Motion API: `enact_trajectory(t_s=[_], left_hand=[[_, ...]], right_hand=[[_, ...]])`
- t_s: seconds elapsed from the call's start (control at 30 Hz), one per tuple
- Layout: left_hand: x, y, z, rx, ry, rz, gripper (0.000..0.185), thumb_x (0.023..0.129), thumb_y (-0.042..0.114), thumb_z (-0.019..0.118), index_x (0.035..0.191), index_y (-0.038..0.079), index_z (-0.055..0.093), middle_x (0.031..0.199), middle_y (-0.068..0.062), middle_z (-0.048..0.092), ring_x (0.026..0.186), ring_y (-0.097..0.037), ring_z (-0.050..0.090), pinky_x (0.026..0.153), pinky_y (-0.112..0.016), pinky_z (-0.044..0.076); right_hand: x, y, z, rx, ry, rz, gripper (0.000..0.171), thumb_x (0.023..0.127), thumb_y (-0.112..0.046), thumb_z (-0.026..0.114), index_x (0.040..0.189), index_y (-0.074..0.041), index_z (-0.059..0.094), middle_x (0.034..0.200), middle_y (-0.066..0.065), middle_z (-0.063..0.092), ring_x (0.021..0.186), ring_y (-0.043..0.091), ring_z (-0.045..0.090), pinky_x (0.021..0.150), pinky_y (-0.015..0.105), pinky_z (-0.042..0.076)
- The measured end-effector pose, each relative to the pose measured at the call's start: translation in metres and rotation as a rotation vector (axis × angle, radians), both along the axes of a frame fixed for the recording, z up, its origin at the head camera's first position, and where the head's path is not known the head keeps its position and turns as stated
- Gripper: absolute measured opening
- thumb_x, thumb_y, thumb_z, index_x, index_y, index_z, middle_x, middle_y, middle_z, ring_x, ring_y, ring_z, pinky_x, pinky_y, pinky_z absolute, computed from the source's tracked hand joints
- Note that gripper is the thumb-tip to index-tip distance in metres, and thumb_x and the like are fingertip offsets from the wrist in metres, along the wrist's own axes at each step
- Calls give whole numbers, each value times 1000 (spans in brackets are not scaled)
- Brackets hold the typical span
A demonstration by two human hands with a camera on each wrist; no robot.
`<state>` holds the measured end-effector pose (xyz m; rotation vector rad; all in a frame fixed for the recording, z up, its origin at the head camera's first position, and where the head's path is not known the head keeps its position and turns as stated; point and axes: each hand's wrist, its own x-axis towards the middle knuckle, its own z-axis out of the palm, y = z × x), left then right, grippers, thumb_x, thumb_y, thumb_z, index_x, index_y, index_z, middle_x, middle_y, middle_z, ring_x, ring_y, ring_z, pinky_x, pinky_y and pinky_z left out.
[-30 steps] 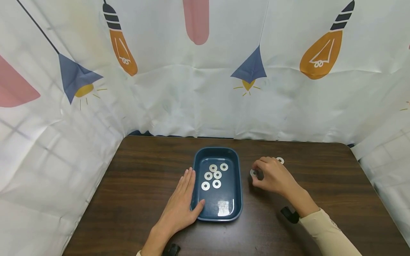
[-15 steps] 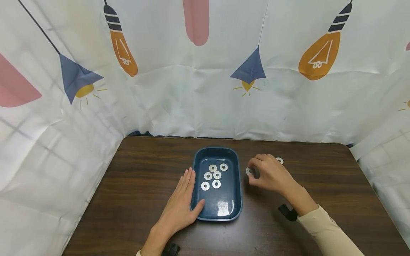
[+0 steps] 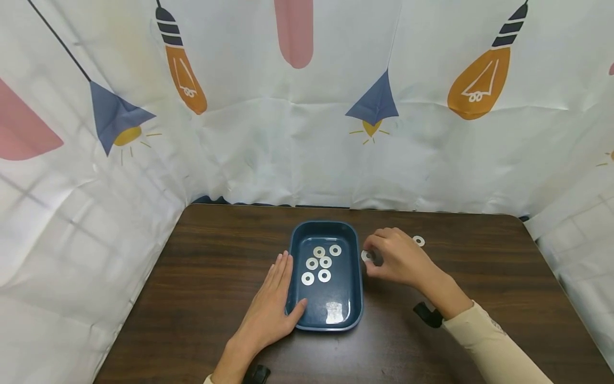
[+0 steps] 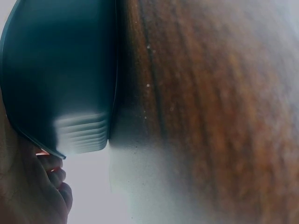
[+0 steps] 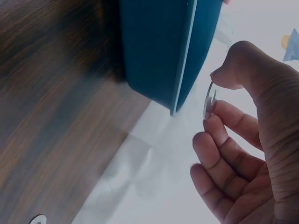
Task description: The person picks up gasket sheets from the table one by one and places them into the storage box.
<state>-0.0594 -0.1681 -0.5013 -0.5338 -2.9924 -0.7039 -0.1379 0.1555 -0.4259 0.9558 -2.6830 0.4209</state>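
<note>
At the tray's (image 3: pixel 357 298) 3 o'clock rim, right hand (image 3: pixel 398 261) fingers pinch one washer (image 3: pixel 366 256); left hand (image 3: pixel 271 306) flat, fingers straight, steadying its 9 o'clock wall; six washers (image 3: pixel 320 263) inside, one washer on the counter (image 3: pixel 419 240) left.

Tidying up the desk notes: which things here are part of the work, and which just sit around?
In use: washer pinched by right hand; tray steadied by left hand; five washers inside; spare washer.
Around: table; printed cloth.
</note>
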Motion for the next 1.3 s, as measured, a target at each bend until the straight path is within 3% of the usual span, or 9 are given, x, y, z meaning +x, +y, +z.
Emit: enact_trajectory(t_s=[0.1,0.33,0.4,0.67,0.87,1.1,1.3], left_hand=[[0,0,0,-3,1,6,99,98,47,68,171,9,13,181,-4,7,169,-21,10,136,-46,21],[1,0,-1,-1,8,11,98,99,48,67,171,12,12,181,-1,5,169,-21,10,133,-20,-4],[2,0,-1,-4,10,10,98,99,48,67,171,11,13,181,-2,6,169,-21,11,134,-22,-2],[1,-1,-1,-12,-7,10,99,98,49,67,171,11,11,181,-2,5,169,-21,9,135,-49,23],[0,0,0,-5,3,-1,100,98,48,68,171,9,13,181,-2,4,169,-22,9,135,-49,24],[1,-1,1,0,-6,1,101,98,48,67,171,10,10,181,-2,3,169,-22,8,136,-49,23],[0,0,0,-12,11,7,100,97,48,69,171,10,13,181,-4,7,168,-24,13,134,-49,26]], right_hand=[[0,-3,1,3,-8,11,19,76,-25,84,91,-15,77,83,-5,71,76,11,58,79,37,59],[2,-9,4,14,-3,37,19,76,-25,84,92,-15,77,82,-6,69,75,10,56,78,34,57],[2,-11,5,14,-3,40,18,77,-24,84,91,-15,77,81,-5,68,74,10,55,77,34,56],[-2,-19,9,8,-6,56,17,78,-21,83,91,-13,76,81,-3,68,73,10,55,75,33,55],[-5,-21,13,28,-45,33,17,81,-22,82,94,-14,77,84,-3,69,76,10,55,78,34,55],[-10,-25,21,32,-22,44,19,79,-22,83,93,-13,75,84,-4,68,76,11,55,78,34,54],[-11,-28,23,49,-72,55,17,80,-23,82,92,-15,74,82,-4,66,74,10,52,77,34,53]])
